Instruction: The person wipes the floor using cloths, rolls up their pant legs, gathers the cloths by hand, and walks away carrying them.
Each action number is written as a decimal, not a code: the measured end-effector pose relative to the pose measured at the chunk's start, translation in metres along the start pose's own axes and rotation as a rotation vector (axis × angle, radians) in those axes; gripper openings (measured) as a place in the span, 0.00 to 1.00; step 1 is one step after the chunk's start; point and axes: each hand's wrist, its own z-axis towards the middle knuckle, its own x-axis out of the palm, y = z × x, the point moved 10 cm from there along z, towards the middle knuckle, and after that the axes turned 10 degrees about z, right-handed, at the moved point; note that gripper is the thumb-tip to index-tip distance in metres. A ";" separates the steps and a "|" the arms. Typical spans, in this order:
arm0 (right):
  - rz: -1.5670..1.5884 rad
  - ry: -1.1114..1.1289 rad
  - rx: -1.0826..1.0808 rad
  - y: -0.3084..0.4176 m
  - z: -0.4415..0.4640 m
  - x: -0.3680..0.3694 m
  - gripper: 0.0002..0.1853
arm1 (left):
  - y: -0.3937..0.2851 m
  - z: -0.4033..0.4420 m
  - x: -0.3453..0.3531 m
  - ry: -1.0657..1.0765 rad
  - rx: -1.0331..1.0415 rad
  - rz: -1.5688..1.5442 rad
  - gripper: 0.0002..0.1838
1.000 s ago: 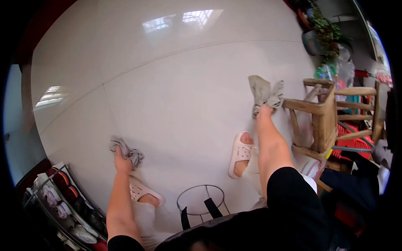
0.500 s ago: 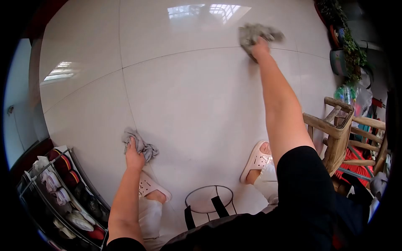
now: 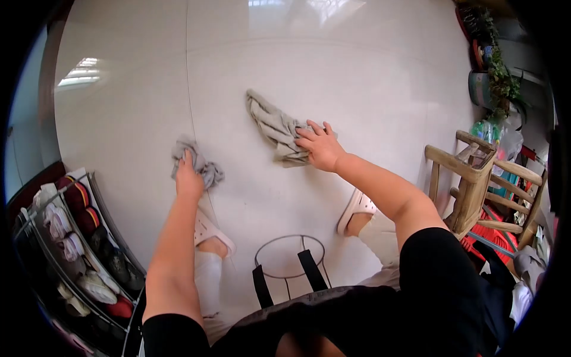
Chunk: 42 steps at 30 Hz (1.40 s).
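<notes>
My left hand [image 3: 189,178] is closed around a crumpled grey cloth [image 3: 209,173], which rests on the floor at left of centre. One finger points forward over its folds. My right hand [image 3: 321,147] lies with fingers spread on the right end of a larger grey-beige cloth [image 3: 270,122]. This cloth stretches out to the upper left of the hand, bunched in long folds on the pale tiled floor [image 3: 250,208]. What the palm does underneath is hidden.
A rack of shoes [image 3: 77,250] stands at lower left. On the right are a wooden chair [image 3: 464,175] and potted plants [image 3: 502,83]. A round wire frame [image 3: 289,238] with black straps is close to my body, between my feet in light clogs [image 3: 357,211].
My right hand has swept left and nearer to me, and its cloth is now spread longer with the fingers apart on it. My left hand and its cloth appear slightly higher in view.
</notes>
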 end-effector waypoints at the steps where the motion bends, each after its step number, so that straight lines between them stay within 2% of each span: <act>1: 0.012 0.015 -0.002 0.010 -0.008 0.002 0.22 | 0.001 0.000 -0.001 -0.036 0.008 -0.006 0.37; 2: -0.027 0.068 0.018 0.017 -0.015 0.008 0.25 | 0.003 -0.003 0.002 -0.021 -0.002 -0.001 0.37; 4: -0.066 0.125 0.027 0.022 -0.018 0.024 0.28 | -0.001 -0.002 -0.006 -0.126 0.036 0.067 0.36; 6: 0.072 -0.215 0.070 0.014 -0.014 0.009 0.36 | 0.004 0.005 0.005 -0.010 0.000 0.043 0.36; 8: -0.061 -0.059 0.118 0.013 0.003 0.018 0.39 | 0.007 0.003 0.004 -0.019 -0.015 0.040 0.35; 10: -0.125 -0.080 0.114 0.020 0.010 0.018 0.38 | 0.005 -0.003 -0.004 -0.190 0.025 0.067 0.34; 11: -0.123 -0.077 0.112 0.018 0.013 0.023 0.38 | 0.004 -0.004 0.001 -0.188 0.022 0.069 0.34; 15: -0.137 -0.067 0.074 0.034 0.000 0.043 0.35 | -0.055 -0.039 0.030 -0.237 0.358 0.145 0.33; 19: -0.128 0.040 -0.007 0.084 -0.042 0.109 0.29 | -0.107 -0.119 0.070 -0.145 0.448 0.063 0.31; 22: -0.025 0.102 0.008 0.109 -0.099 0.158 0.24 | -0.098 -0.178 0.113 0.039 0.455 0.026 0.32; 23: 0.061 0.245 0.021 0.115 -0.115 0.175 0.25 | -0.093 -0.194 0.127 0.114 0.482 0.034 0.31; 24: 0.059 0.233 0.024 0.118 -0.126 0.178 0.25 | -0.087 -0.208 0.128 0.105 0.489 0.040 0.31; 26: 0.294 0.313 0.056 0.119 -0.147 0.190 0.26 | -0.077 -0.225 0.139 0.270 0.450 -0.218 0.28; 27: 0.356 0.221 0.095 0.116 -0.147 0.171 0.26 | -0.078 -0.222 0.135 0.266 0.473 -0.220 0.28; 28: 0.352 0.212 0.118 0.104 -0.149 0.170 0.26 | -0.070 -0.212 0.120 0.165 0.384 -0.325 0.27; 29: 0.463 0.076 0.103 0.086 -0.142 0.157 0.25 | -0.062 -0.201 0.103 0.063 0.292 -0.431 0.25; 30: 0.570 -0.059 0.082 0.066 -0.136 0.139 0.25 | -0.062 -0.192 0.090 0.047 0.285 -0.502 0.25; 32: 0.786 -0.233 0.197 0.018 -0.133 0.082 0.26 | -0.057 -0.172 0.060 0.001 0.268 -0.567 0.25; 33: 0.778 -0.321 0.284 -0.005 -0.138 0.050 0.28 | -0.052 -0.163 0.046 -0.029 0.259 -0.559 0.26; 34: 0.686 -0.413 0.395 -0.045 -0.146 0.038 0.29 | -0.042 -0.154 0.030 -0.126 0.242 -0.444 0.29; 35: 0.618 -0.489 0.492 -0.059 -0.161 0.001 0.30 | -0.028 -0.140 0.032 -0.077 0.156 -0.488 0.30; 36: 0.695 -0.545 0.593 -0.090 -0.174 -0.010 0.28 | -0.019 -0.127 0.033 -0.057 0.129 -0.412 0.32; 37: 0.710 -0.573 0.607 -0.122 -0.181 -0.018 0.24 | -0.008 -0.116 0.036 -0.044 0.107 -0.336 0.33; 38: 0.592 -0.741 0.496 -0.165 -0.192 -0.022 0.21 | 0.004 -0.108 0.046 -0.033 0.094 -0.328 0.33; 40: 0.538 -0.829 0.584 -0.212 -0.222 -0.031 0.20 | 0.001 -0.091 0.079 0.114 0.169 -0.043 0.34; 42: 0.621 -0.933 0.989 -0.222 -0.268 -0.025 0.18 | 0.003 -0.092 0.091 0.070 0.127 0.086 0.34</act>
